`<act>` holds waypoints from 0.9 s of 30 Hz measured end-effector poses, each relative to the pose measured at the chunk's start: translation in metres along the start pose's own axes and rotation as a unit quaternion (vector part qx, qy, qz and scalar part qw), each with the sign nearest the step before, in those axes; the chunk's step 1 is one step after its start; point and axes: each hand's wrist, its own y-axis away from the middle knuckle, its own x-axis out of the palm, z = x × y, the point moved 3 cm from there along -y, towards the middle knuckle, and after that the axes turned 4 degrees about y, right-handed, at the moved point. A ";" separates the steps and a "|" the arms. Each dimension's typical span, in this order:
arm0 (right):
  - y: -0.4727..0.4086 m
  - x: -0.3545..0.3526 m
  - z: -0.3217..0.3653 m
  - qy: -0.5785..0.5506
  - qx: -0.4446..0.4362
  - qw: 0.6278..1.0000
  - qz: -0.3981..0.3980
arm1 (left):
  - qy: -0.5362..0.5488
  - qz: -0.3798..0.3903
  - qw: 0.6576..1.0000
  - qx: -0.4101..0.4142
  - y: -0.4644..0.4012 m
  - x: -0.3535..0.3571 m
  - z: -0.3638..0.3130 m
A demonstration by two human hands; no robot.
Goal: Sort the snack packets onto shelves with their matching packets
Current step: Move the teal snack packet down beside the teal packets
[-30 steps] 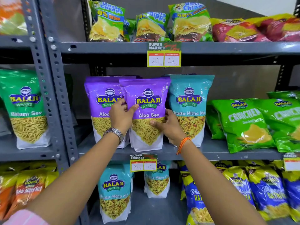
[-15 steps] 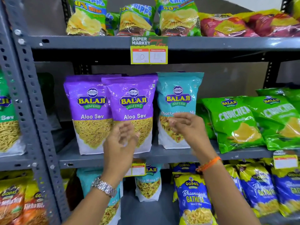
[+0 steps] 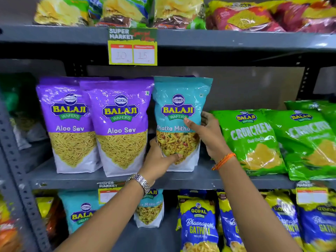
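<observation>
A teal Khatta Mitha packet point(image 3: 179, 99) stands upright on the middle shelf point(image 3: 200, 176), right of two purple Aloo Sev packets point(image 3: 120, 124). My left hand point(image 3: 160, 160) grips its lower left corner, thumb across the front. My right hand point(image 3: 209, 135) holds its right edge at mid height. Two more teal Khatta Mitha packets point(image 3: 80, 210) stand on the shelf below, partly hidden by my left arm.
Green Crunchex packets point(image 3: 251, 140) lean on the middle shelf to the right. Blue and yellow Gopal Gathiya packets point(image 3: 198, 226) fill the lower right. Chips packets point(image 3: 174, 11) line the top shelf above a price tag point(image 3: 132, 50). A grey upright post point(image 3: 16, 170) stands left.
Both hands let go of the right purple Aloo Sev packet, moved right and took hold of the teal Khatta Mitha packet. The camera view shifted right and closer.
</observation>
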 end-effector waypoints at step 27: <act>0.109 -0.042 0.046 -0.003 -0.083 0.997 -0.004 | -0.008 -0.058 0.995 0.081 0.095 -0.016 -0.001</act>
